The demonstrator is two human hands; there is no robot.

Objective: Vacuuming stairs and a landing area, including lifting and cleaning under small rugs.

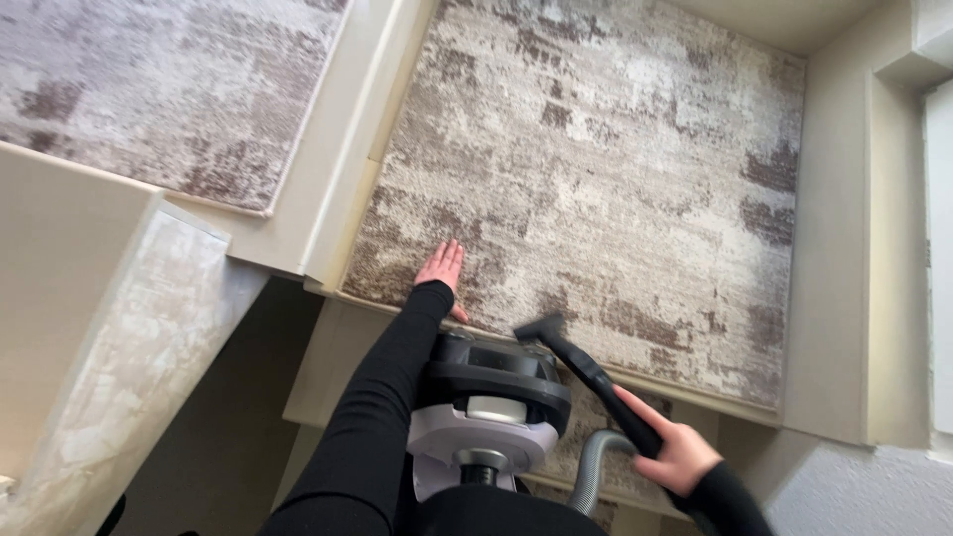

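Note:
My left hand lies flat, fingers together, on the near edge of a mottled grey-brown carpet that covers a stair landing. My right hand grips the black handle tube of a vacuum nozzle, whose black tip rests on the carpet's front edge, just right of my left hand. A grey ribbed hose curves down from the tube. Between my arms sits a white and black canister vacuum on the step below. Both sleeves are black.
A second patterned carpet covers the upper left landing, with a cream stair edge between the two. A pale banister wall runs down the left. Cream walls bound the landing on the right.

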